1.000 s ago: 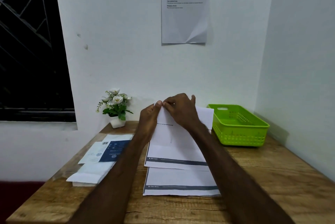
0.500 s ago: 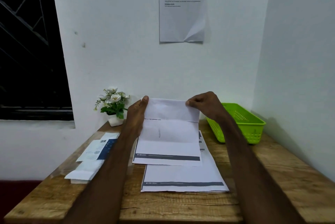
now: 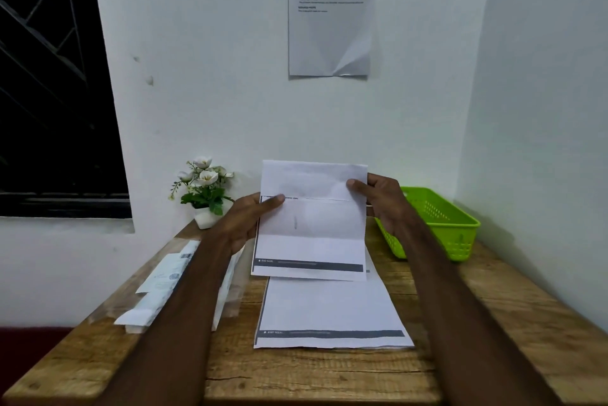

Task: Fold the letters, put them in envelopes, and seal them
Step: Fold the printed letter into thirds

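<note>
The wall (image 3: 214,93) is white and fills the upper part of the view. A dark window (image 3: 49,93) with a metal grille sits at its left. A printed notice (image 3: 330,27) is fixed to the wall above the work area; its lower right corner is creased.

The surface (image 3: 329,372) is a wooden top set against the wall. A green basket (image 3: 441,224) stands at its right rear corner, near the side wall. A stack of letters (image 3: 329,310) lies flat at the centre of the surface, with a dark printed band along its near edge. A pile of envelopes (image 3: 164,280) lies at the left side, partly hidden by the left forearm. A small flower pot (image 3: 204,188) with white blossoms stands at the left rear, against the wall.

One letter (image 3: 312,228) is held above the surface, over the far end of the stack, with its face toward the camera. Its top portion is folded forward, and the folded edge runs level across the sheet. A dark band runs along its lower edge.

The left hand (image 3: 243,224) grips the left edge of the letter, thumb on the front at the fold line. The right hand (image 3: 378,201) grips the right edge, thumb on the front of the folded flap. The hands are apart, one at each side of the sheet.
</note>
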